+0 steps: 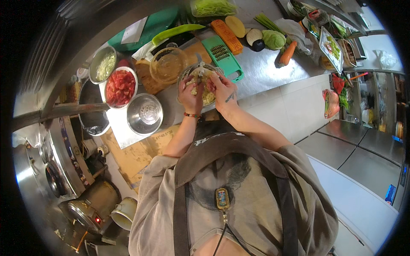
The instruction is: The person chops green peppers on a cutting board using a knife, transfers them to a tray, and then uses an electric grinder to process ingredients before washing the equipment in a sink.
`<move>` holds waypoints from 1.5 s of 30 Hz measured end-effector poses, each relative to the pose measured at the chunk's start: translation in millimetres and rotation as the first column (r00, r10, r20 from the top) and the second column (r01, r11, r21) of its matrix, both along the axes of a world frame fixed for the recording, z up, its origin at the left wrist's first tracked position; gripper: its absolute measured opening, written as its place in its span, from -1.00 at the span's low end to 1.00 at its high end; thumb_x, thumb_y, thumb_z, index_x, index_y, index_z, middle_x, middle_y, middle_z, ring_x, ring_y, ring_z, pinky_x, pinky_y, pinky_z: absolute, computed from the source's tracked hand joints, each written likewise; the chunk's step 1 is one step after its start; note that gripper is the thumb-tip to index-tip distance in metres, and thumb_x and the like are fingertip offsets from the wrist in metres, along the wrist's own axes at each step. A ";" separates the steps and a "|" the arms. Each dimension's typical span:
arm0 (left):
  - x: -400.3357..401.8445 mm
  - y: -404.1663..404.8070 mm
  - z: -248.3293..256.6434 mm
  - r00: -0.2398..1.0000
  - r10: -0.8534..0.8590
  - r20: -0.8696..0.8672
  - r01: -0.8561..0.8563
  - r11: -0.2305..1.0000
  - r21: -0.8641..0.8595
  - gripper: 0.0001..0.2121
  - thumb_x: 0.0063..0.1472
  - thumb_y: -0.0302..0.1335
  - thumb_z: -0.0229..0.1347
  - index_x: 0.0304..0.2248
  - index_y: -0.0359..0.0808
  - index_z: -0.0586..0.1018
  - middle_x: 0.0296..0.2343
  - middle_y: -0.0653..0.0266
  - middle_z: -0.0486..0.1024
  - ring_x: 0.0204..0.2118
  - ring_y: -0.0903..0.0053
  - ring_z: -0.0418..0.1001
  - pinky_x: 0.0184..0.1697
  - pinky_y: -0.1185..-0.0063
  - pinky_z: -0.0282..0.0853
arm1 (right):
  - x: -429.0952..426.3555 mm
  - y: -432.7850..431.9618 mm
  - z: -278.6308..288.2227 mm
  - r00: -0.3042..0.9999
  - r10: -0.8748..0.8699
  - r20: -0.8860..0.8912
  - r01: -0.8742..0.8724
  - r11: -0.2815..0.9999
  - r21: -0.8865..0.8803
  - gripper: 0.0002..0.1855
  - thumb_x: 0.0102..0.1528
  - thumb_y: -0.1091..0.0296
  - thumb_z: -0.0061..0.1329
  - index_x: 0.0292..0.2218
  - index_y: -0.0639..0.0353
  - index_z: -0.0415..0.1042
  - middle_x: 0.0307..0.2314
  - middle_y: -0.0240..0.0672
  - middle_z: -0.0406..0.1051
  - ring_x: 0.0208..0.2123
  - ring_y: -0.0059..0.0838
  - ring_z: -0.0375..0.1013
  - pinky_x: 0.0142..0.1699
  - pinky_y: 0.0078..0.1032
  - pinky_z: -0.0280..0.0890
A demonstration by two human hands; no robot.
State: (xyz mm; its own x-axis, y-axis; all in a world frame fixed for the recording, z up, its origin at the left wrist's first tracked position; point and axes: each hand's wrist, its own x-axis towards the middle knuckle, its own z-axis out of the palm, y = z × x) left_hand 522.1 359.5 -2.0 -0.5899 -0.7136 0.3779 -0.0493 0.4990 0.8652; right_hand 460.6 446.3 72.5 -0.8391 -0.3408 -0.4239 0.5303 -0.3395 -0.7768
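Observation:
Both of my hands are over a round bowl (209,101) that holds a pale, crumbly food. My left hand (192,92), below a beaded bracelet, is at the bowl's left side with pale bits on the fingers. My right hand (223,89) is at the right side, thumb and fingertips pinched together; what lies between them is too small to tell. A utensil seems to stand between the hands, partly hidden by them. Close by on the left, a clear round container (168,65) rests on a wooden cutting board (145,80). Behind the bowl lies a green grater (222,56).
An empty metal bowl (144,114), a bowl of chopped tomatoes (120,88) and a pot of shredded greens (103,65) stand left. A long green pepper (176,32), an orange packet (226,36), a cabbage (274,40) and a carrot (288,53) lie farther back.

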 end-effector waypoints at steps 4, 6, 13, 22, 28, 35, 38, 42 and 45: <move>5.7 5.6 1.0 0.984 0.017 0.175 0.009 0.989 -0.147 -0.86 -0.06 -0.47 0.21 -0.45 -0.31 0.58 -0.32 0.14 0.45 -0.22 0.27 0.38 -0.12 0.40 0.27 | -11.8 -0.8 12.5 0.998 -0.047 0.043 0.046 0.999 0.025 -0.73 0.09 0.37 -0.02 -0.22 0.38 0.42 -0.57 -0.43 0.36 -0.58 -0.66 0.28 -0.46 -0.71 0.17; 7.5 1.1 -0.9 0.971 -0.004 0.240 0.056 0.976 -0.211 -0.85 -0.06 -0.48 0.21 -0.43 -0.31 0.58 -0.33 0.15 0.44 -0.23 0.29 0.38 -0.15 0.41 0.28 | -35.5 11.2 24.2 0.987 -0.149 -0.055 0.150 0.989 0.005 -0.72 0.08 0.36 0.00 -0.20 0.36 0.43 -0.57 -0.42 0.38 -0.58 -0.67 0.28 -0.45 -0.72 0.18; 11.5 -11.2 2.2 0.828 -0.250 0.502 0.285 0.958 0.007 -0.86 -0.03 -0.45 0.14 -0.41 -0.25 0.59 -0.41 0.20 0.38 -0.32 0.33 0.38 -0.37 0.43 0.32 | -151.0 103.0 -50.4 0.498 0.581 -0.644 0.468 0.446 0.763 -0.68 0.00 0.31 0.06 -0.19 0.24 0.46 -0.54 -0.20 0.47 -0.54 -0.49 0.43 -0.36 -0.58 0.32; 19.6 -5.1 20.9 0.832 -0.022 0.555 0.182 0.955 -0.234 -0.91 -0.09 -0.49 0.14 -0.50 -0.24 0.59 -0.29 0.25 0.34 -0.17 0.30 0.31 -0.22 0.41 0.29 | -187.7 123.9 -62.8 0.464 0.804 -0.372 0.426 0.166 0.890 0.04 -0.22 0.13 0.23 0.17 0.14 -0.08 -0.50 -0.22 0.40 -0.51 -0.24 0.38 -0.36 -0.36 0.32; 46.6 3.8 39.7 0.901 0.173 0.398 -0.126 0.982 -0.142 -0.73 -0.04 -0.55 0.12 -0.25 -0.24 0.54 -0.18 0.18 0.35 -0.10 0.24 0.30 -0.08 0.43 0.27 | -103.5 61.7 -95.1 0.503 0.805 -0.314 -0.312 0.508 0.803 -0.63 -0.01 0.23 0.05 -0.30 0.36 0.32 -0.60 -0.23 0.35 -0.61 -0.50 0.28 -0.45 -0.45 0.24; 92.7 -3.6 30.2 0.983 0.179 0.036 -0.132 0.560 0.818 -0.54 0.11 -0.57 0.06 0.03 -0.24 0.30 -0.12 0.30 0.33 -0.11 0.56 0.30 -0.08 0.58 0.27 | -97.7 29.7 -59.2 0.331 0.922 -0.200 -0.316 0.308 0.897 -0.67 -0.04 0.27 -0.06 -0.59 0.42 0.25 -0.70 -0.02 0.24 -0.65 -0.28 0.29 -0.53 -0.31 0.15; 135.5 -10.3 13.1 0.981 -0.091 -0.169 0.191 0.379 0.905 -0.37 0.09 -0.67 -0.03 0.15 -0.17 0.07 -0.01 0.28 0.23 -0.05 0.52 0.27 -0.03 0.53 0.25 | -85.4 -5.1 8.3 0.068 0.990 -0.123 -0.333 0.139 0.933 -0.67 -0.04 0.26 -0.05 -0.57 0.42 0.26 -0.68 -0.03 0.28 -0.67 -0.27 0.31 -0.53 -0.32 0.17; 146.9 -32.9 73.0 0.831 0.241 -0.501 0.481 0.140 0.865 -0.19 -0.10 -0.79 -0.16 0.19 -0.11 -0.05 0.04 0.20 0.15 0.06 0.36 0.19 0.01 0.43 0.25 | -58.8 -55.4 15.3 0.094 0.880 -0.466 -0.562 0.434 0.704 -0.72 0.01 0.27 -0.06 -0.36 0.36 0.37 -0.55 -0.09 0.40 -0.50 -0.32 0.42 -0.42 -0.39 0.30; 180.0 -52.2 82.6 0.845 0.297 -0.444 0.305 0.414 0.858 -0.17 -0.12 -0.78 -0.14 0.19 -0.13 -0.08 0.06 0.21 0.11 0.07 0.35 0.17 0.01 0.43 0.25 | 14.5 -100.6 63.2 0.413 0.660 -0.628 -0.575 0.724 0.382 -0.69 0.05 0.30 -0.09 -0.17 0.23 0.39 -0.39 -0.10 0.43 -0.32 -0.31 0.45 -0.24 -0.44 0.34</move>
State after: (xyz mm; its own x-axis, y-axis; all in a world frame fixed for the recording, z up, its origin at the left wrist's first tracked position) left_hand 702.0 307.3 80.6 -0.5503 -0.7961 -0.2519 0.4901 -0.5522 0.6744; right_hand 475.1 345.7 135.7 -0.4499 -0.8863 0.1095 -0.1350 -0.0538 -0.9894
